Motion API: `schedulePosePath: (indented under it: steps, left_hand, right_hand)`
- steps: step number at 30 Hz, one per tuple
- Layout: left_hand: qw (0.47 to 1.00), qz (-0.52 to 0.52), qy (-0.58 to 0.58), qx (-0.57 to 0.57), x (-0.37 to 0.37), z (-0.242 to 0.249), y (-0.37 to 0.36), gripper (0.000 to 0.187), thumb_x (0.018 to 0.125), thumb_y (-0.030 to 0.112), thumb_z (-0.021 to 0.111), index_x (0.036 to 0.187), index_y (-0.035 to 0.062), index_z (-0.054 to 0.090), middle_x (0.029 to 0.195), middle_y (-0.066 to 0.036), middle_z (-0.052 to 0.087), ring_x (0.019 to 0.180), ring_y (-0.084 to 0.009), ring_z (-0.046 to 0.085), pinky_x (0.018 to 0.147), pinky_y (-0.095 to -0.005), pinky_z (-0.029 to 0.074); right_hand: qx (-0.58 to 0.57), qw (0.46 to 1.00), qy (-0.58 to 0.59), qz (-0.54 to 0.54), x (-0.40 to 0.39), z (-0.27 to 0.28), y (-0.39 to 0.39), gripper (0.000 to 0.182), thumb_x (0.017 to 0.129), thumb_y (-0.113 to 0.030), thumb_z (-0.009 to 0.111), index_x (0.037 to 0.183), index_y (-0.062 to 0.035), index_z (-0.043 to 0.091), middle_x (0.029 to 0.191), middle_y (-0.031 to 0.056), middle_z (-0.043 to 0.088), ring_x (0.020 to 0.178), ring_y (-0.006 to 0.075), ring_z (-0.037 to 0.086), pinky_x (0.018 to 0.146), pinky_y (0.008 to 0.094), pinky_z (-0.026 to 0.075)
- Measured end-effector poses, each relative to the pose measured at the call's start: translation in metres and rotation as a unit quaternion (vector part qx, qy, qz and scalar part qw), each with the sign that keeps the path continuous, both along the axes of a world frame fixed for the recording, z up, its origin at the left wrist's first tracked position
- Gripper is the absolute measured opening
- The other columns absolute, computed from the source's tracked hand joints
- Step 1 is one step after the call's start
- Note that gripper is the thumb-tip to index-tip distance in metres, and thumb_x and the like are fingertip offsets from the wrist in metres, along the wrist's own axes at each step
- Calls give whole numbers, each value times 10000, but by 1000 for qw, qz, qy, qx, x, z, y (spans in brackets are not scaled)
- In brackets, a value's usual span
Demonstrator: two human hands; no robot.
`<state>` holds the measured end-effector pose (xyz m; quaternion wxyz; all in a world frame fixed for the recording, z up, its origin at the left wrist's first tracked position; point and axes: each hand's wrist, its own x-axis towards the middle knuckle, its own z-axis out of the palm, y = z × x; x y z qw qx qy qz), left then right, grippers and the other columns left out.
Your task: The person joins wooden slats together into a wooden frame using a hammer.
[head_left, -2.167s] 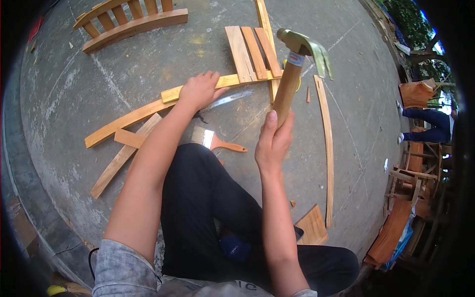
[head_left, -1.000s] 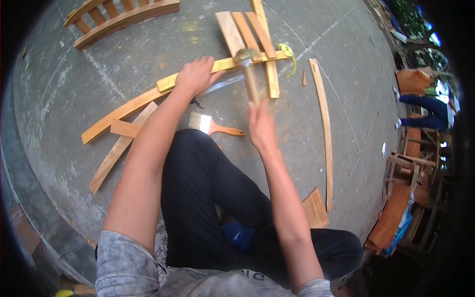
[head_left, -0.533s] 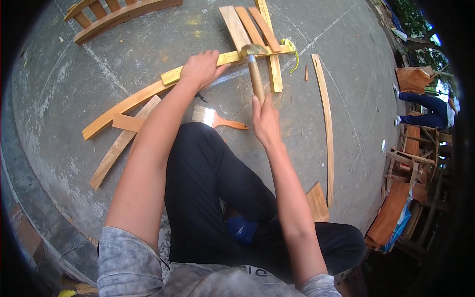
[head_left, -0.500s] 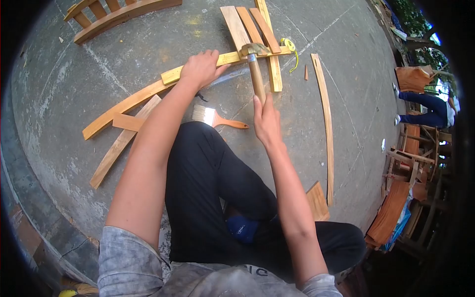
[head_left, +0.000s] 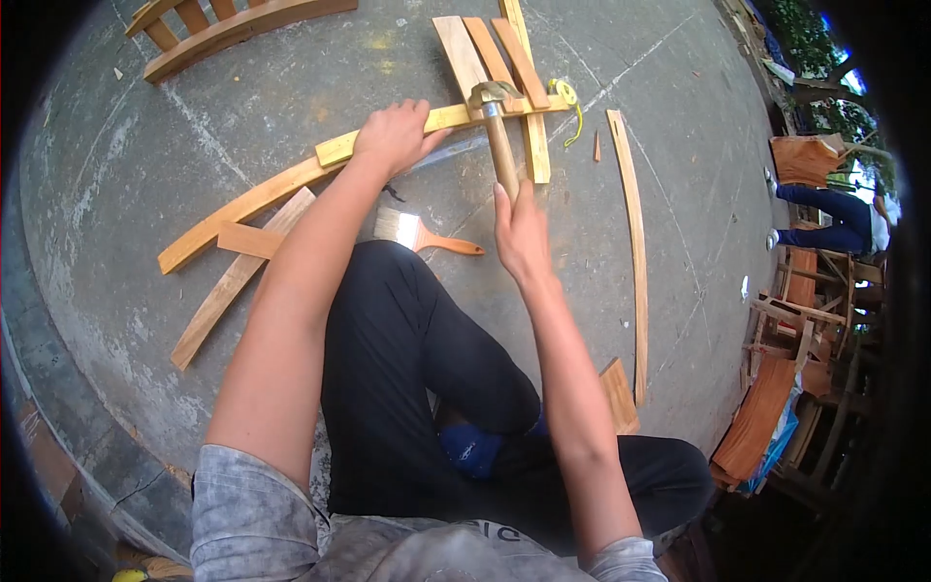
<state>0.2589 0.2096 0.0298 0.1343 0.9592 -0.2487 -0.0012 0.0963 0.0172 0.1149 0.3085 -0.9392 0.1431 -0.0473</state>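
Note:
My right hand is wrapped round the wooden handle of a hammer, whose metal head lies over the joint of the wooden pieces. With fingers closed over it, my left hand grips a long yellowish wooden strip and presses it down. Wooden slats run away from that strip on its far side. Crossing it near the right end is another yellowish strip. A yellow tape measure sits at the strip's right tip. Below my left hand lies a paintbrush with an orange handle.
Left of my arm, a longer strip and loose wood pieces lie on the concrete floor. A narrow strip lies to the right. A slatted wooden frame is at the upper left. A person stands far right near stacked wood.
The hammer head has shifted slightly, staying over the joint. My left hand keeps its hold on the strip, and the whole view has drifted a little.

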Motion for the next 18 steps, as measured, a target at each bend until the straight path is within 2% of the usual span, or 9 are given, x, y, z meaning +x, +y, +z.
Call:
schedulePosePath:
  steps: [1,4,7,10,11,14,17,18]
  left_hand:
    - [1000,-1,1,4,-3,-1,1,593,1092,615,500,1158,38,620,1145,-177,717,1082,-355,739,863,-475,626]
    - [1000,1,-1,5,-1,0,-4,583,1091,609,509,1158,40,615,1141,-175,712,1084,-355,738,858,-472,628]
    - [1000,1,2,10,-2,-1,1,582,1092,606,510,1162,38,616,1130,-173,714,1072,-352,743,857,-468,631]
    - [1000,-5,5,11,1,0,-2,585,1095,605,500,1172,37,622,1126,-173,723,1045,-346,753,860,-463,633]
    - [1000,-3,7,12,1,1,-1,584,1096,605,499,1172,39,621,1127,-173,723,1047,-347,753,860,-463,633]
    - [1000,1,14,6,-2,4,0,583,1096,607,498,1176,43,620,1131,-173,723,1053,-350,753,867,-463,631]
    - [1000,-8,1,7,-5,2,0,586,1095,611,498,1183,45,619,1134,-175,723,1061,-357,752,876,-469,628]
    - [1000,-12,-8,7,-2,2,-1,587,1094,613,498,1185,45,618,1135,-176,724,1063,-359,751,878,-473,627]
  right_hand:
    - [18,994,106,3,-1,11,3,361,1140,-367,540,1205,-12,519,816,327,687,818,566,686,698,624,487]
    - [22,998,63,-8,6,46,11,364,1145,-386,527,1169,-23,520,792,314,674,802,542,702,677,592,497]
    - [50,996,-59,-35,17,77,13,372,1147,-389,526,1176,-18,525,764,290,665,764,516,708,649,549,507]
    - [80,981,-171,-49,26,86,9,385,1149,-389,525,1207,-9,533,747,265,664,747,492,719,631,515,513]
    - [76,980,-173,-54,26,78,4,405,1142,-381,543,1249,10,541,761,258,685,745,504,714,641,524,520]
    - [24,993,-101,-48,12,6,-13,454,1143,-426,521,1250,15,543,807,280,700,769,518,709,679,550,525]
    - [4,999,19,-43,9,-5,-33,520,1144,-484,480,1261,17,550,852,320,700,814,535,702,722,582,521]
    - [8,998,21,-56,14,4,-39,517,1148,-492,465,1231,8,564,831,252,678,767,435,675,693,541,517]
